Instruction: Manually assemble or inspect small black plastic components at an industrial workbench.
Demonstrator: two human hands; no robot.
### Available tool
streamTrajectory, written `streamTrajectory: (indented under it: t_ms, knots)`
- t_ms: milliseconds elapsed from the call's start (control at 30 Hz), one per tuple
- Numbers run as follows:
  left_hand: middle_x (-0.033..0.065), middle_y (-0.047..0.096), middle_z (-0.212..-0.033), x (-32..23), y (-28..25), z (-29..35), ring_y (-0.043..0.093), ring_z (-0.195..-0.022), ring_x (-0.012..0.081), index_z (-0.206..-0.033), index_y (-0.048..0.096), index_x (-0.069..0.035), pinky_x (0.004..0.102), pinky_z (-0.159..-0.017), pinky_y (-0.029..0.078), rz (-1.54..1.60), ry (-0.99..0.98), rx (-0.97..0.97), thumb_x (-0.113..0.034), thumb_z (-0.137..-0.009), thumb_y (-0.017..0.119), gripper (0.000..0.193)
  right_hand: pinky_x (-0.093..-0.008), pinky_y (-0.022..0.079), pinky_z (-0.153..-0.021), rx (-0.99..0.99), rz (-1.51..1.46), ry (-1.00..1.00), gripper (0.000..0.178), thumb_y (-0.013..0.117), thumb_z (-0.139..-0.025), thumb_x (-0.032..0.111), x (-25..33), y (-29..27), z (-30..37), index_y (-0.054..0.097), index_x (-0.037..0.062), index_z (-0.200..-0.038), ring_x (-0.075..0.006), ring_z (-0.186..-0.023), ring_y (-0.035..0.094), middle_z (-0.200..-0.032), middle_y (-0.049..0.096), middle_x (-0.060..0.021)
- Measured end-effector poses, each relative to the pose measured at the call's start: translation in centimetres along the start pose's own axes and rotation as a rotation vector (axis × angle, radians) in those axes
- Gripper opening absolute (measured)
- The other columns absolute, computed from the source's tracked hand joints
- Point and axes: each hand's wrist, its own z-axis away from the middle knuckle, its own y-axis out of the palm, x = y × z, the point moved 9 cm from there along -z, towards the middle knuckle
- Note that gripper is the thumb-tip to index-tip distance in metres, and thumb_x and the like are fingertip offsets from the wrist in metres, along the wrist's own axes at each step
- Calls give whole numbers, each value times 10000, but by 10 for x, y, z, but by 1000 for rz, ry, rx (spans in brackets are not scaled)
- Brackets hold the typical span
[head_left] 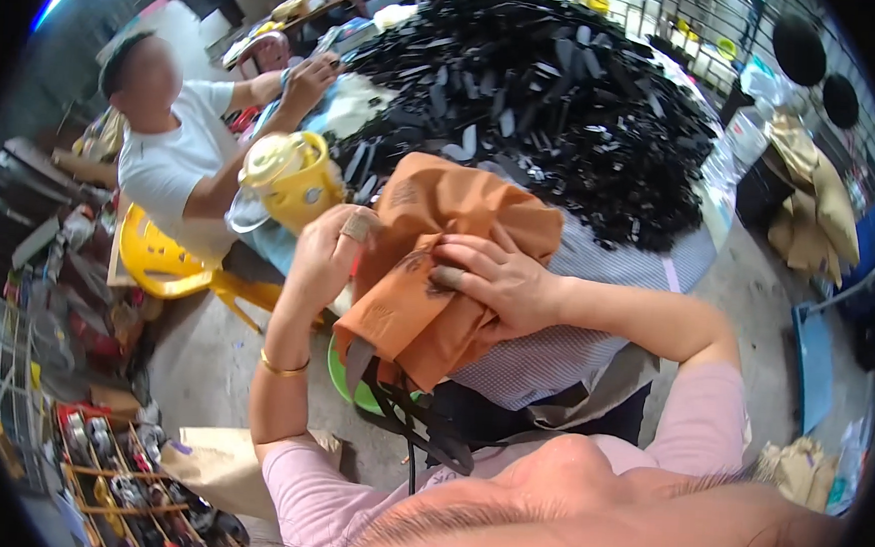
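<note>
An orange cloth bag (415, 317) with dark printed marks is bunched up in front of me, its dark straps (411, 412) hanging down toward my lap. My left hand (327, 252), tape round one finger, is closed at the bag's left edge; its fingertips are partly hidden. Across the front of the bag lies my right hand (502, 282), its fingers bent over a fold of the cloth and one fingertip covered. Under the bag, a patterned cloth (542, 365) covers the table's near side.
A large heap of flat black pieces (529, 89) covers the table beyond the bag. At left stand a yellow bucket (298, 180) and a person in a white shirt (180, 142) on a yellow chair (163, 257). A green basin (346, 373) sits below; brown sacks (812, 211) stand at right.
</note>
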Motion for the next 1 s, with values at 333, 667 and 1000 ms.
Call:
streamTrajectory:
  t_ms: [333, 667, 1000]
  knots:
    - [142, 624, -890, -156, 174, -109, 588, -858, 343, -858, 610, -19, 380, -748, 475, -518, 556, 404, -194, -796, 566, 190, -583, 228, -1033, 108, 66, -233, 630, 646, -766, 356, 66, -2, 75, 431, 109, -1304, -294, -1335, 272, -1384, 337, -183]
    - [137, 664, -857, -40, 216, -153, 628, -858, 331, -814, 677, -33, 385, -740, 516, -719, 494, 396, -73, -716, 588, 138, -341, 485, -586, -287, 121, 432, 154, 674, -743, 121, -66, -97, 167, 645, 36, -868, -258, -690, 597, -808, 586, -84]
    - [143, 629, -848, -86, 170, -146, 601, -870, 296, -934, 607, 7, 363, -765, 488, -635, 336, -45, -82, -749, 608, 206, -325, 482, -645, -71, 389, 502, 180, 568, -719, 91, -94, -61, 130, 621, 49, -886, -235, -779, 554, -824, 528, -75]
